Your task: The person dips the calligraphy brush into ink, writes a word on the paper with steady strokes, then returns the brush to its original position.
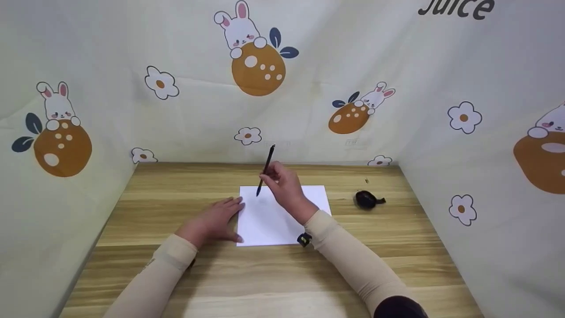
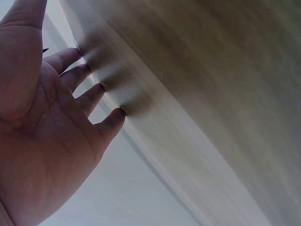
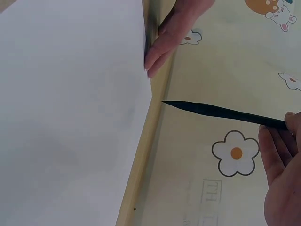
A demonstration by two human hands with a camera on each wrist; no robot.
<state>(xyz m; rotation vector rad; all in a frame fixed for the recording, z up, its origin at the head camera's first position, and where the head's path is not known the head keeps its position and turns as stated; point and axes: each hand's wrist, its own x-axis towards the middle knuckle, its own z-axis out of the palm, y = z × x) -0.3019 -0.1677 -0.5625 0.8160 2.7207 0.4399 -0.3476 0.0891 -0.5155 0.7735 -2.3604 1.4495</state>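
Observation:
A white sheet of paper [image 1: 273, 225] lies on the wooden table. My right hand [image 1: 286, 189] is above the sheet, pinching a slim black writing brush [image 1: 266, 165] between thumb and fingers. The brush slants, its tapered tip [image 3: 181, 104] pointing down over the upper left part of the paper. At the sheet's left edge rests my left hand [image 1: 216, 221], fingers spread, with fingertips at that edge and the thumb at the near left corner. The left wrist view shows the palm [image 2: 51, 113] and fingers extended, holding nothing. Faint grey shading shows on the otherwise white sheet.
Right of the paper sits a small round black object [image 1: 366, 200] with a short stub pointing right. A tiny dark speck [image 1: 366, 180] lies behind it. Patterned cloth walls [image 1: 198, 115] enclose the table [image 1: 247, 282] at the back and both sides.

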